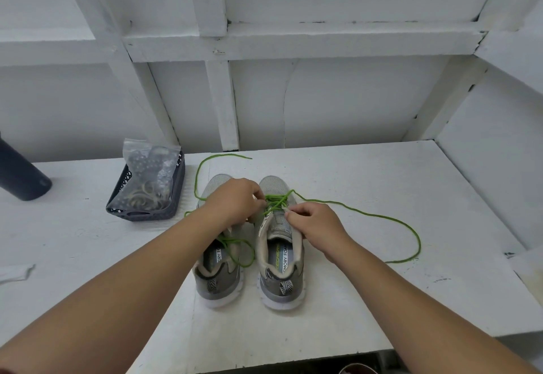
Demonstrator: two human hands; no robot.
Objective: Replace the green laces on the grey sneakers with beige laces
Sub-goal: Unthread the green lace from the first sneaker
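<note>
Two grey sneakers stand side by side on the white table, toes away from me. The right sneaker [279, 259] has a green lace [379, 217] still crossed over its front eyelets, with a long loose end trailing off to the right. My left hand [235, 201] reaches across the left sneaker [219, 273] and pinches the lace at the right shoe's eyelets. My right hand [316, 220] pinches the right shoe's eyelet edge beside the tongue. Another green lace [202, 173] loops out behind the left shoe and lies over its opening.
A dark mesh basket [148, 210] with clear bags of coiled laces sits left of the shoes. A dark cylinder [22, 175] lies at the far left. A white scrap [16, 270] rests near the left edge. White wall framing rises behind the table.
</note>
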